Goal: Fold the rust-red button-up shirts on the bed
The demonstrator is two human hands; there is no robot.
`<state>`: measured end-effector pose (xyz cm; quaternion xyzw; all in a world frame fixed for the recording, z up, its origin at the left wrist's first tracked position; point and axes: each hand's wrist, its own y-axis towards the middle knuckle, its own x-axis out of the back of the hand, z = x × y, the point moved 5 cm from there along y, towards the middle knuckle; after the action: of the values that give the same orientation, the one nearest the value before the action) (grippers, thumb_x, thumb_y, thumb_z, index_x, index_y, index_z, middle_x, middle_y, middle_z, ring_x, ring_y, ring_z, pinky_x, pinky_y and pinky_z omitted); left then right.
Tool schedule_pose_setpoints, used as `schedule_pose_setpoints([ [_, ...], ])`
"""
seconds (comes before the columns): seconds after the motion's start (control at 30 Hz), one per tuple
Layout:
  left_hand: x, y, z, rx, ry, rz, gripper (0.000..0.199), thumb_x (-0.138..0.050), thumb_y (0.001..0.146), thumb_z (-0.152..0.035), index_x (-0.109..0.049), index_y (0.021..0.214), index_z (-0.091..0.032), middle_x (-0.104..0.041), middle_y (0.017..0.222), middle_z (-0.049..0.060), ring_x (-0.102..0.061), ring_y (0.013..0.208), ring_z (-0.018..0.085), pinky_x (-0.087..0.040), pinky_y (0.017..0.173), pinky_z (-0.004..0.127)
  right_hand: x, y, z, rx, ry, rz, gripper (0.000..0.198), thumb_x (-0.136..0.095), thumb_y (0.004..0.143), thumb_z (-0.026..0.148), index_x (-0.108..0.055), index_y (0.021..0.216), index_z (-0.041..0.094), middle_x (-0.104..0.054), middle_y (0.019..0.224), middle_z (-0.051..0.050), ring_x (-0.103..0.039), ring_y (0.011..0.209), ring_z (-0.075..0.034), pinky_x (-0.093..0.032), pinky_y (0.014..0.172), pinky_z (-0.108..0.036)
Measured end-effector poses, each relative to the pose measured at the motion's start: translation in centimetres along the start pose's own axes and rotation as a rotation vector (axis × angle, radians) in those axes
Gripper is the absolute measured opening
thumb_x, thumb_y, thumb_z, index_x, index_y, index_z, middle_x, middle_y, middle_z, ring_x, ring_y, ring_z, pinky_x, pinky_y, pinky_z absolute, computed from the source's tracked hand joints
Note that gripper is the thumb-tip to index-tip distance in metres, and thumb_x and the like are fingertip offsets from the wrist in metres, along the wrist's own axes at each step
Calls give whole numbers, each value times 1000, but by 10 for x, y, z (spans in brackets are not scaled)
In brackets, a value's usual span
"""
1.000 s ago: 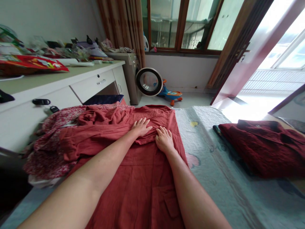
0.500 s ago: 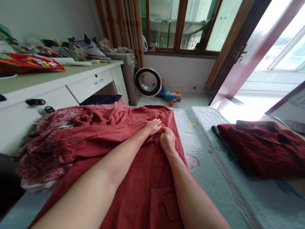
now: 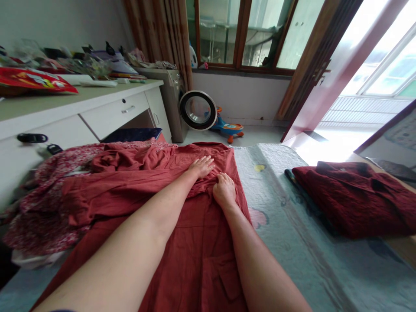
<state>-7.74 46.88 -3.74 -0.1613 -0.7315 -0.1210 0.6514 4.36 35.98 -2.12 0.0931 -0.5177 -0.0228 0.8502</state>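
A long brick-red shirt (image 3: 185,251) with a flapped pocket is spread out in front of me, its collar end away from me and a sleeve laid out to the left. My left hand (image 3: 202,167) rests flat on its upper part, fingers spread. Just to the right and nearer me, my right hand (image 3: 225,190) is closed on the cloth with bent fingers. Creases run through the fabric between the two hands.
Beneath lies a pale blue bed cover (image 3: 279,208). A folded dark red garment (image 3: 354,199) sits at the right. On the left are patterned red-and-white cloth (image 3: 42,208) and a cluttered white desk (image 3: 113,108). Beyond stand a washing machine with its door (image 3: 198,110) ajar and a blue ride-on toy (image 3: 227,127).
My left hand has slid slightly left with its fingers spread wider. My right hand has shifted a little left, and its fingers have moved from a pinch to lying bent over the cloth.
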Motion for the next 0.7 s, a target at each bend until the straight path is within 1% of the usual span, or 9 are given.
schedule_pose_setpoints([
  [0.13,2,0,9,78,-7,-43,51,-33,99,-42,-37,149,-30,-29,160,6,-25,148,22,-22,119,47,-1,-1,-1,2,17,1,46,-41,83,12,-61,125,17,-57,139,-7,-44,134,-21,-27,112,-30],
  [0.2,5,0,11,127,-10,-63,53,-33,99,-43,-37,148,-27,-31,159,9,-28,147,25,-23,117,52,-2,-1,-1,4,21,4,47,-41,84,12,-61,126,16,-56,140,-7,-43,134,-21,-26,113,-31],
  [0.3,11,0,5,166,-6,-122,53,-33,98,-38,-39,148,-20,-33,157,14,-26,147,31,-17,117,59,-3,-1,-1,0,30,-10,47,-41,84,11,-60,127,16,-55,141,-8,-43,134,-22,-27,113,-32],
  [0.33,13,2,-1,152,-5,-143,52,-33,98,-33,-39,147,-17,-32,158,15,-23,148,30,-15,119,58,-2,0,-1,-4,35,-16,47,-41,84,11,-60,127,16,-56,140,-9,-44,133,-22,-28,112,-32],
  [0.4,14,6,-15,76,-9,-160,51,-34,96,-24,-40,147,-17,-32,159,10,-21,149,23,-15,122,46,-1,1,-2,-23,54,-26,47,-39,85,11,-59,127,15,-59,135,-11,-49,128,-22,-32,109,-32],
  [0.47,11,12,-29,-17,-19,-127,50,-36,95,-21,-44,145,-20,-37,156,5,-27,146,16,-21,121,33,0,2,-3,-48,79,-38,47,-38,86,11,-56,129,12,-61,131,-13,-55,120,-22,-37,104,-31],
  [0.5,9,15,-33,-50,-22,-100,49,-37,96,-22,-46,143,-21,-40,155,5,-31,145,15,-23,120,29,1,3,-3,-59,91,-48,48,-37,86,10,-55,131,11,-61,131,-14,-56,118,-22,-39,102,-31],
  [0.57,4,20,-36,-74,-21,-48,48,-38,97,-27,-46,143,-19,-40,155,7,-33,144,17,-23,119,30,3,2,-4,-72,106,-71,51,-37,85,9,-52,133,10,-60,132,-14,-57,118,-22,-39,101,-30],
  [0.7,-2,28,-29,-46,-7,25,52,-35,99,-38,-40,147,-21,-31,159,8,-23,148,22,-19,121,40,2,-1,-5,-63,114,-96,54,-38,83,8,-49,136,10,-60,132,-14,-54,122,-22,-37,104,-31],
])
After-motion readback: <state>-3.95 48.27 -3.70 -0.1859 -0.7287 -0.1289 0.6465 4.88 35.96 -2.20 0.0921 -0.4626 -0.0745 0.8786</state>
